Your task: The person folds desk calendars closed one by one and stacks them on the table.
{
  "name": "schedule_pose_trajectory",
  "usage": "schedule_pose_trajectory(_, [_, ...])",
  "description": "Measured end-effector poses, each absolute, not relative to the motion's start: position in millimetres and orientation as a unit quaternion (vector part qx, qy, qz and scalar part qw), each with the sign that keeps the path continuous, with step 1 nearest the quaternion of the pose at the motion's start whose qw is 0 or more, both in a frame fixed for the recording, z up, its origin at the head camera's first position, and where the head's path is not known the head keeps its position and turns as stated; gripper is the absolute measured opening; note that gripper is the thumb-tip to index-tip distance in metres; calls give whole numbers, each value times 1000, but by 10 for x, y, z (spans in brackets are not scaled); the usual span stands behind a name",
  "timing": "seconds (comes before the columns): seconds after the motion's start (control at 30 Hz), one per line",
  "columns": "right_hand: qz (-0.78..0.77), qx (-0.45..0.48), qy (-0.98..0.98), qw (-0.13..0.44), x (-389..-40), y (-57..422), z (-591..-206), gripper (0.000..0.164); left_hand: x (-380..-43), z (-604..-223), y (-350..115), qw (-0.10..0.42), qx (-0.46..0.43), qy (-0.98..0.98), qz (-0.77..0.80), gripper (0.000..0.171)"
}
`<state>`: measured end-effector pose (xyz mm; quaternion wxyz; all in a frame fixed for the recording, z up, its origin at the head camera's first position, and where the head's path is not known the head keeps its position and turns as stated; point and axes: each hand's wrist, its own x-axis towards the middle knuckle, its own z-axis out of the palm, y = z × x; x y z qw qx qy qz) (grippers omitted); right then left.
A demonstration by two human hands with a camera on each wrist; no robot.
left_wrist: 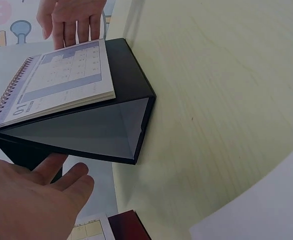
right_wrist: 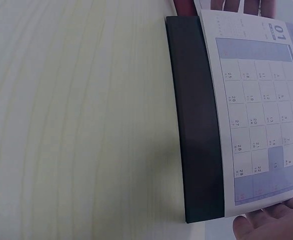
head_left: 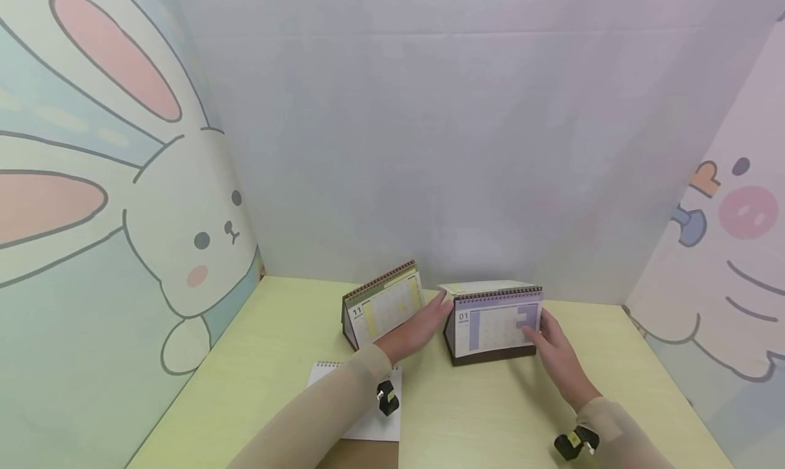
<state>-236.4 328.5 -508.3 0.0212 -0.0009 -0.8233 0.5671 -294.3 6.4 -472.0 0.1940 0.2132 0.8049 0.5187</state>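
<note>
Head view shows the 01 calendar [head_left: 493, 323] standing between left hand [head_left: 416, 330] and right hand [head_left: 560, 357], fingers extended at its opposite edges.

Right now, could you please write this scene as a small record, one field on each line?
purple calendar: upright, page 01 toward the person, between the hands
left hand: at its left end
right hand: at its right end
yellow calendar: left of the purple calendar, standing, turned at an angle, page 11
white pad: spiral-bound, nearer the person, partly hidden by the left sleeve
table: pale yellow
</note>
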Motion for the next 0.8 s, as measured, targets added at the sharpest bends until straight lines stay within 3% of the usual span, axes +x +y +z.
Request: schedule_pose_trajectory(0.8, [577,6,-816,26,-2339,3287,-5092,88,-2994,-4652,96,191,234,792,530,89])
